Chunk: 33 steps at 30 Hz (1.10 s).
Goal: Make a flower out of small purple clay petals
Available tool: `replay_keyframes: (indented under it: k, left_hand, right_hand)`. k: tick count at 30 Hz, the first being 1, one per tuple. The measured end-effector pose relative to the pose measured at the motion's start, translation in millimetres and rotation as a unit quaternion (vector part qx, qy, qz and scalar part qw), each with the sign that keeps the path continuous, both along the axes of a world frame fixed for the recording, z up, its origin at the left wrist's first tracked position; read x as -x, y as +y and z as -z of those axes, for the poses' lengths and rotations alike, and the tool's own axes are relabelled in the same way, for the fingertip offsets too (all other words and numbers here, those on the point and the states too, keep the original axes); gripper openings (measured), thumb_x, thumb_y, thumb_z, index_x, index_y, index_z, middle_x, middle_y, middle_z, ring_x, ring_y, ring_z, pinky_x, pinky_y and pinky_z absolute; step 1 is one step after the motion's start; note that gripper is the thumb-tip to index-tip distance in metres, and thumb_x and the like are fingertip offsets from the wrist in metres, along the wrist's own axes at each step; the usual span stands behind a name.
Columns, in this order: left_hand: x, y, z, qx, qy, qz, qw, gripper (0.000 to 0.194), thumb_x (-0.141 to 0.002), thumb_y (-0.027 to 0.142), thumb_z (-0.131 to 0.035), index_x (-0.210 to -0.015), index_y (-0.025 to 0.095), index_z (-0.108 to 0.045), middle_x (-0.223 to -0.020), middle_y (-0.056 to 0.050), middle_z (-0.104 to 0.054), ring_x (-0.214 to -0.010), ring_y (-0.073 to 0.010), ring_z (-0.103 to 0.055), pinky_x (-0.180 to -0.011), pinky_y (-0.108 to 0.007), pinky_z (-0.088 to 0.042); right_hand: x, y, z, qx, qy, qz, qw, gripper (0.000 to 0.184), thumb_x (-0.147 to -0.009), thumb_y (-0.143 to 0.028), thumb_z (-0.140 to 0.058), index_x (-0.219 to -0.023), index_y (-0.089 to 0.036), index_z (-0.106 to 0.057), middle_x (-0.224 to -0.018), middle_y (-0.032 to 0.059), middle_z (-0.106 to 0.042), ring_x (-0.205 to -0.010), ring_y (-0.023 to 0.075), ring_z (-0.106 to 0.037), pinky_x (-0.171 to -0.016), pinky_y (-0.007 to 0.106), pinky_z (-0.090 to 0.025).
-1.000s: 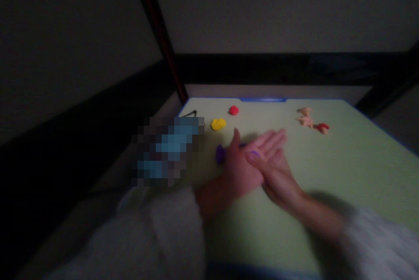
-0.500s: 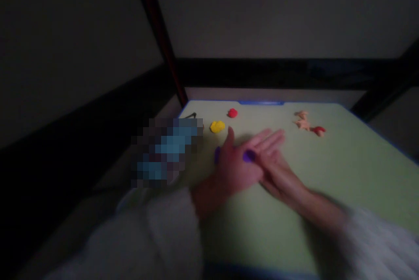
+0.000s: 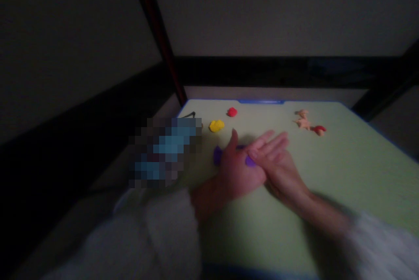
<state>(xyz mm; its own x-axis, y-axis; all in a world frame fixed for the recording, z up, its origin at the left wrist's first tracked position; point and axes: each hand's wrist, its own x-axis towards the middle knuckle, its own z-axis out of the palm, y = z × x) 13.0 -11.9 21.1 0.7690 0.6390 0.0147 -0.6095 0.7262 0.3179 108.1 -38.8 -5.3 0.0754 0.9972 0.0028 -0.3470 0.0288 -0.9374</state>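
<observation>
Since the earlier frame, the right hand's [image 3: 283, 177] thumb shifts to the upper edge of a small, rounded, purple clay-like lump [image 3: 250, 161], pressing it onto the open, upturned left hand [image 3: 240, 176]. Lumpy yellow clay [image 3: 216, 126] and a round red clay ball [image 3: 232, 112] lie near the pale green tabletop's [image 3: 356, 184] far left corner.

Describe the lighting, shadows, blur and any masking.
Head view: dim overall, darkest toward the left; soft blur on the left hand, right hand and purple piece; shadow on the green board beside the right forearm; coarse pixelation masks an area left of the yellow lump.
</observation>
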Motion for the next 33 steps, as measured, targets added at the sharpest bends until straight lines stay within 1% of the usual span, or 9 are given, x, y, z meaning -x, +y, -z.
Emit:
replay_keyframes:
  k: [4,6,8,9,14,17,21,28,33]
  left_hand:
    - [6,5,1.1,-0.017,-0.013,0.010,1.000,0.081,-0.081,0.068,-0.022,-0.139,0.012,-0.026,-0.139,-0.015,-0.040,-0.131,-0.0245,-0.034,-0.107,-0.033,-0.017]
    - [8,5,1.6,-0.010,-0.010,0.009,1.000,0.079,-0.080,0.068,-0.022,-0.137,0.014,-0.030,-0.138,-0.015,-0.041,-0.130,-0.0254,-0.034,-0.107,-0.035,-0.018]
    - [8,4,2.1,0.011,0.013,0.009,1.000,0.075,-0.080,0.068,-0.022,-0.132,0.015,-0.036,-0.135,-0.015,-0.044,-0.129,-0.0263,-0.035,-0.106,-0.036,-0.018]
    - [7,3,2.5,0.023,0.026,0.015,0.999,0.073,-0.081,0.068,-0.021,-0.128,0.016,-0.041,-0.132,-0.015,-0.046,-0.129,-0.0264,-0.036,-0.106,-0.037,-0.019]
    - [0,-1,6.9,0.041,0.026,0.058,0.997,0.068,-0.085,0.062,-0.011,-0.087,0.015,-0.059,-0.096,-0.011,-0.063,-0.102,-0.0219,-0.057,-0.094,-0.033,-0.034]
    - [-2,0,10.8,0.067,0.004,0.076,0.995,0.063,-0.087,0.059,-0.014,-0.073,0.016,-0.058,-0.074,-0.005,-0.062,-0.072,-0.0139,-0.061,-0.074,-0.025,-0.043]
    - [-1,-1,11.9,0.068,0.034,0.057,0.995,0.058,-0.087,0.057,-0.020,-0.080,0.015,-0.060,-0.071,-0.005,-0.061,-0.073,-0.0174,-0.060,-0.075,-0.029,-0.043]
    - [-1,7,15.6,0.069,0.067,-0.011,0.995,0.060,-0.086,0.057,-0.022,-0.107,0.013,-0.057,-0.098,-0.011,-0.063,-0.108,-0.0257,-0.053,-0.096,-0.037,-0.032]
    - [-1,7,19.9,0.022,0.052,0.020,0.998,0.060,-0.088,0.054,-0.021,-0.112,0.011,-0.055,-0.105,-0.014,-0.061,-0.111,-0.0254,-0.052,-0.097,-0.037,-0.032]
  right_hand:
    - [-15,9,-11.8,-0.005,0.005,-0.019,1.000,0.027,-0.077,-0.043,-0.062,-0.087,-0.018,-0.063,-0.084,0.0048,-0.067,-0.078,0.0166,-0.063,-0.073,0.032,-0.050]
    - [-29,14,-20.8,-0.073,-0.037,0.077,0.994,0.026,-0.080,-0.042,-0.058,-0.094,-0.021,-0.061,-0.101,0.0054,-0.064,-0.091,0.0174,-0.060,-0.080,0.034,-0.047]
    - [-41,15,-30.9,-0.201,-0.161,0.196,0.946,0.025,-0.072,-0.029,-0.069,-0.095,-0.025,-0.060,-0.107,0.0033,-0.058,-0.099,0.0187,-0.055,-0.087,0.035,-0.043]
    - [-46,14,-35.9,-0.253,-0.237,0.205,0.915,0.026,-0.071,-0.025,-0.070,-0.095,-0.025,-0.060,-0.103,0.0029,-0.058,-0.099,0.0195,-0.053,-0.090,0.036,-0.041]
    - [-48,2,-50.3,-0.344,-0.504,-0.098,0.787,0.017,-0.083,-0.023,-0.057,-0.097,-0.025,-0.065,-0.093,0.0058,-0.057,-0.090,0.0212,-0.052,-0.079,0.037,-0.043]
    - [-45,1,-47.6,-0.350,-0.541,-0.171,0.745,0.021,-0.087,-0.026,-0.050,-0.101,-0.023,-0.065,-0.094,0.0078,-0.058,-0.091,0.0220,-0.051,-0.078,0.037,-0.042]
    - [-47,4,-44.0,-0.351,-0.533,-0.185,0.747,0.020,-0.089,-0.027,-0.048,-0.096,-0.022,-0.066,-0.090,0.0074,-0.061,-0.086,0.0206,-0.053,-0.075,0.034,-0.043]
    - [-36,-2,-47.2,-0.226,-0.465,-0.110,0.849,0.017,-0.083,-0.029,-0.056,-0.073,-0.018,-0.063,-0.065,0.0011,-0.061,-0.056,0.0131,-0.053,-0.049,0.024,-0.039]
    - [-32,1,-37.1,-0.193,-0.497,-0.070,0.843,0.012,-0.079,-0.025,-0.060,-0.070,-0.018,-0.060,-0.063,0.0001,-0.056,-0.053,0.0127,-0.050,-0.049,0.024,-0.037]
